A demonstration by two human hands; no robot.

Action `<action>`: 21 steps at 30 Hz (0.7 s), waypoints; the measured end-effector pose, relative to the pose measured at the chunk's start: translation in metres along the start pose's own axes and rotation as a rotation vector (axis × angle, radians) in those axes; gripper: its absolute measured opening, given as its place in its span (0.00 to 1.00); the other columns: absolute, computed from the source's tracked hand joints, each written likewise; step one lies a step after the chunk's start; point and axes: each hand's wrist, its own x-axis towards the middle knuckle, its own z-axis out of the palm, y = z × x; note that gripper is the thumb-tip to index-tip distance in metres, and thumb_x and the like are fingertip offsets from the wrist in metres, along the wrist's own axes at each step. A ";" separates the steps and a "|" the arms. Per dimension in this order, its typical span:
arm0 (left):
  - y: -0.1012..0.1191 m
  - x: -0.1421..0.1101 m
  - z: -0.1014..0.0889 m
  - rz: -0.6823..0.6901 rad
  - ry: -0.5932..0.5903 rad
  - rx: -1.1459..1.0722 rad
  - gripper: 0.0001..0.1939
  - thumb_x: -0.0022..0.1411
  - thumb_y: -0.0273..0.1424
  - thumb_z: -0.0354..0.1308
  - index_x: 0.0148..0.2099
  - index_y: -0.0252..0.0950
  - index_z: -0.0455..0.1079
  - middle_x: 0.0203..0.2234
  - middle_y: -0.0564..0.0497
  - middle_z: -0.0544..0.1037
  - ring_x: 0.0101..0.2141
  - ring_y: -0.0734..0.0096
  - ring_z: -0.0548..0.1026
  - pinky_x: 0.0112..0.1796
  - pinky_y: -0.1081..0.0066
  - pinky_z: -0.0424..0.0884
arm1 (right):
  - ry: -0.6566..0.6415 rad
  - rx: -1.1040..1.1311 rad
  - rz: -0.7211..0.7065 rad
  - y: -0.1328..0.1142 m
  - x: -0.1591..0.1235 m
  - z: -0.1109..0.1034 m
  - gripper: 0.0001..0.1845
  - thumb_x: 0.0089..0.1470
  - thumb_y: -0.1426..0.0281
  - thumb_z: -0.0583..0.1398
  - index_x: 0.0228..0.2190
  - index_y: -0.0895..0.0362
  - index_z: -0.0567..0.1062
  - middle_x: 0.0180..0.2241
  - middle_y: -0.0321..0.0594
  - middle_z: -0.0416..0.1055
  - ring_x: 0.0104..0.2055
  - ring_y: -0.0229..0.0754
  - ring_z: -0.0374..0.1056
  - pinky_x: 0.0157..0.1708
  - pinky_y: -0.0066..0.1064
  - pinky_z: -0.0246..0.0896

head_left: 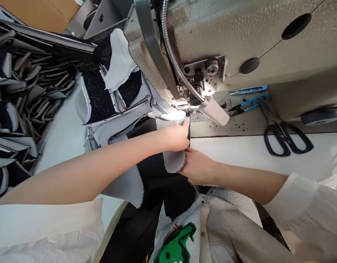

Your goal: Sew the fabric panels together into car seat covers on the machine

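Pinching the gray fabric [174, 162] with the right hand [198, 166] mid-frame, tbh can't tell the left hand [176, 137]'s grip, just guide it flat, no yanking.

We look from one head-worn camera, forward and steeply down over our own shirt front [182, 233], near enough that our left hand [177, 137] and right hand [199, 166] sit mid-frame and the sewing machine [250, 40] overruns the top edge.
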 end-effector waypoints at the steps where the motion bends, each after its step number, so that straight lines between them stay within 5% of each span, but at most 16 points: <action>1: -0.003 -0.001 0.002 -0.004 -0.002 -0.006 0.42 0.59 0.31 0.47 0.70 0.31 0.32 0.43 0.35 0.76 0.38 0.52 0.77 0.32 0.66 0.70 | 0.010 0.004 -0.022 0.000 -0.004 -0.003 0.21 0.48 0.71 0.59 0.47 0.55 0.74 0.42 0.47 0.74 0.49 0.52 0.65 0.56 0.48 0.50; 6: -0.007 -0.004 0.013 -0.003 0.059 -0.020 0.43 0.60 0.33 0.48 0.70 0.29 0.29 0.43 0.35 0.77 0.38 0.54 0.77 0.33 0.67 0.70 | 0.014 0.000 -0.072 -0.004 -0.013 -0.006 0.36 0.47 0.69 0.61 0.59 0.53 0.64 0.41 0.47 0.75 0.44 0.50 0.67 0.54 0.48 0.52; 10: -0.011 0.003 0.018 0.002 0.068 -0.132 0.40 0.60 0.28 0.43 0.70 0.31 0.29 0.46 0.35 0.76 0.40 0.54 0.78 0.34 0.66 0.71 | 0.092 -0.035 -0.048 -0.006 -0.010 -0.003 0.25 0.50 0.70 0.60 0.51 0.56 0.71 0.42 0.47 0.74 0.47 0.50 0.66 0.56 0.47 0.51; 13: -0.024 0.012 0.022 0.138 0.104 -0.267 0.40 0.59 0.26 0.42 0.70 0.30 0.31 0.57 0.35 0.67 0.52 0.56 0.72 0.44 0.66 0.70 | 0.158 -0.072 0.004 -0.009 -0.009 -0.001 0.16 0.57 0.74 0.54 0.46 0.57 0.73 0.41 0.47 0.74 0.46 0.48 0.66 0.55 0.47 0.52; 17: -0.041 0.020 0.020 0.299 0.135 -0.401 0.40 0.54 0.24 0.42 0.70 0.28 0.41 0.66 0.44 0.49 0.62 0.63 0.59 0.54 0.72 0.64 | 0.168 -0.081 0.021 -0.013 -0.009 -0.001 0.18 0.59 0.74 0.53 0.50 0.59 0.71 0.47 0.51 0.72 0.50 0.51 0.65 0.55 0.51 0.54; 21: -0.040 0.020 0.011 0.304 0.097 -0.364 0.40 0.53 0.24 0.43 0.69 0.30 0.43 0.65 0.44 0.53 0.59 0.62 0.64 0.51 0.73 0.66 | 0.145 -0.076 0.009 -0.013 -0.009 -0.004 0.19 0.59 0.74 0.53 0.52 0.61 0.70 0.50 0.53 0.70 0.53 0.52 0.64 0.55 0.52 0.54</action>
